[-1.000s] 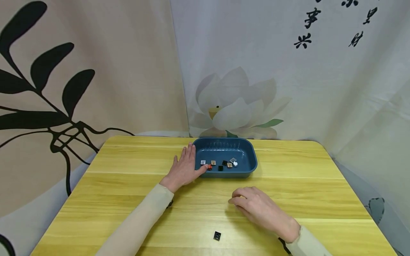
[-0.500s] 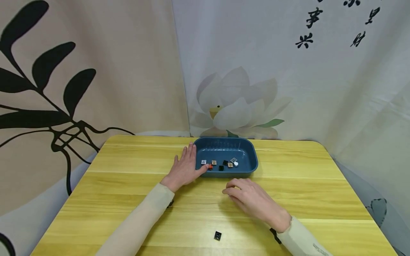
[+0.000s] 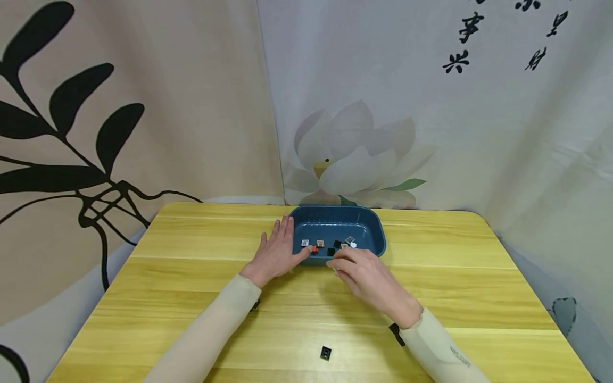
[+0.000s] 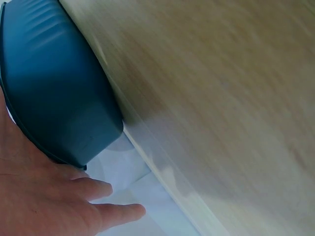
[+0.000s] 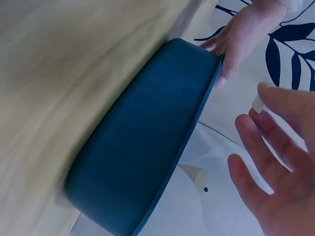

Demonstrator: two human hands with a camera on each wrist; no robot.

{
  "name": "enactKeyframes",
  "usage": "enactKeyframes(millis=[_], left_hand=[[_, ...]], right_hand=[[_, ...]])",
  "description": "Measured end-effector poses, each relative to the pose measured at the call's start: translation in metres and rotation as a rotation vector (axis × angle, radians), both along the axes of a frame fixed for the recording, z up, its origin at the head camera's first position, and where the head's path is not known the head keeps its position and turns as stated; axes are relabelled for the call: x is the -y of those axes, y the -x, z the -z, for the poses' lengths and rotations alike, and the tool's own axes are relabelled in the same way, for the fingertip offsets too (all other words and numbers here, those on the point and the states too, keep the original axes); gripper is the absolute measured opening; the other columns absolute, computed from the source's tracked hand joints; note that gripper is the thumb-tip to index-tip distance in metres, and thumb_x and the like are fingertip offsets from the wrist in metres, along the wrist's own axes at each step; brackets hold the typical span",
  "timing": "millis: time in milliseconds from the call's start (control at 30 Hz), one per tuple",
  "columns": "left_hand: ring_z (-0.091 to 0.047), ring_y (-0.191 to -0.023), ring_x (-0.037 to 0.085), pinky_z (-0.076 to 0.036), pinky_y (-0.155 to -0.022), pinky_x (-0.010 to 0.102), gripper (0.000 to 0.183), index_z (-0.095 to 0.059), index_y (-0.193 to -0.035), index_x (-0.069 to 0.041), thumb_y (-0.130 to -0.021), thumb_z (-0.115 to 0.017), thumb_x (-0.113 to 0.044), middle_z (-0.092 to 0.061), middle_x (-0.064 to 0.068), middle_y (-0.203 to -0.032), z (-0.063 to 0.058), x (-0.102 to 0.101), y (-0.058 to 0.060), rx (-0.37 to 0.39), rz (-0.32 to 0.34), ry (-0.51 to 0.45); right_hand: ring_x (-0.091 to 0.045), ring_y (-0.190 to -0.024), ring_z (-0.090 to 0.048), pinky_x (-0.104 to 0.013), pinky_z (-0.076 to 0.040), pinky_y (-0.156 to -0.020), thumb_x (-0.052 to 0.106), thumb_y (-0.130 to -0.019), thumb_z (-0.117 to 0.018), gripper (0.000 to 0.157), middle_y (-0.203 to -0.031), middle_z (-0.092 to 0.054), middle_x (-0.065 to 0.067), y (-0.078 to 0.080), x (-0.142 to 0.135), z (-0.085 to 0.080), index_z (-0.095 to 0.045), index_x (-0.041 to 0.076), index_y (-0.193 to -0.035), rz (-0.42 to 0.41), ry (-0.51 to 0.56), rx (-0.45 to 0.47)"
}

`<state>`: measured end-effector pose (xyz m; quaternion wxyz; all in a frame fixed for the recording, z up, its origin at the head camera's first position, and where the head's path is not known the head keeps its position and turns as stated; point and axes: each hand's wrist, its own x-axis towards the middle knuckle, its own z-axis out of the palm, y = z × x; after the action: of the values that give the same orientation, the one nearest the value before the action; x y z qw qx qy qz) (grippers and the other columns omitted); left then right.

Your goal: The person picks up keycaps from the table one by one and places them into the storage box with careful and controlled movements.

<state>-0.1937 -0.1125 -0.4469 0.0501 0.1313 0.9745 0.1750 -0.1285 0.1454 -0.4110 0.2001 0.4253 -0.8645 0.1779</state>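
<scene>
My left hand [image 3: 275,252] lies with straight fingers along the left side of a dark blue tray [image 3: 380,234], its thumb over the front rim. In the left wrist view the hand [image 4: 49,191] is against the outer wall at the tray's corner. My right hand [image 3: 371,276] is raised at the tray's front edge. In the right wrist view, its thumb and index finger pinch a small white piece [image 5: 257,104], with the other fingers spread. Inside the tray are several small pieces: a white one [image 3: 305,242], an orange-red one [image 3: 314,250], a tan one [image 3: 320,243] and black ones.
A small square black piece [image 3: 325,353] lies on the wooden table [image 3: 239,346] near the front. The tray stands close to the far table edge. Behind it hangs a printed curtain [image 3: 215,106] with leaves, a lotus and written characters.
My right hand has moved forward and to the left, from over the table to the tray's front rim. The left hand stays at the tray's left side.
</scene>
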Motion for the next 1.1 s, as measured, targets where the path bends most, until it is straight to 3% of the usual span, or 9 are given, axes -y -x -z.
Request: enactKeyframes(millis=[400, 800, 1100], left_hand=[[-0.009, -0.158, 0.040, -0.019, -0.118, 0.071, 0.106, -0.007, -0.165, 0.001, -0.098, -0.046, -0.071, 0.001, 0.016, -0.173, -0.001, 0.000, -0.001, -0.010, -0.001, 0.009], [-0.009, -0.158, 0.040, -0.018, -0.118, 0.070, 0.105, -0.007, -0.165, 0.001, -0.099, -0.047, -0.070, 0.002, 0.016, -0.173, 0.001, -0.001, 0.000, -0.015, 0.006, 0.005], [-0.008, -0.158, 0.039, -0.017, -0.118, 0.070, 0.104, -0.007, -0.165, 0.001, -0.099, -0.048, -0.069, 0.002, 0.016, -0.173, 0.000, 0.000, -0.002, -0.017, 0.006, 0.000]], right_hand=[[-0.020, -0.094, -0.069, -0.043, -0.056, -0.088, 0.015, -0.089, -0.084, 0.023, -0.107, -0.072, -0.002, 0.024, 0.010, -0.001, -0.080, 0.012, -0.111, 0.124, 0.061, -0.037], [-0.020, -0.078, -0.067, -0.037, -0.055, -0.070, 0.022, -0.090, -0.083, 0.021, -0.098, -0.072, -0.004, 0.062, 0.017, 0.009, -0.080, 0.010, -0.107, 0.301, 0.043, -0.014], [-0.024, -0.080, -0.067, -0.037, -0.055, -0.068, 0.022, -0.093, -0.080, 0.023, -0.101, -0.072, -0.007, 0.083, 0.023, 0.015, -0.080, 0.009, -0.111, 0.411, -0.009, 0.117]])
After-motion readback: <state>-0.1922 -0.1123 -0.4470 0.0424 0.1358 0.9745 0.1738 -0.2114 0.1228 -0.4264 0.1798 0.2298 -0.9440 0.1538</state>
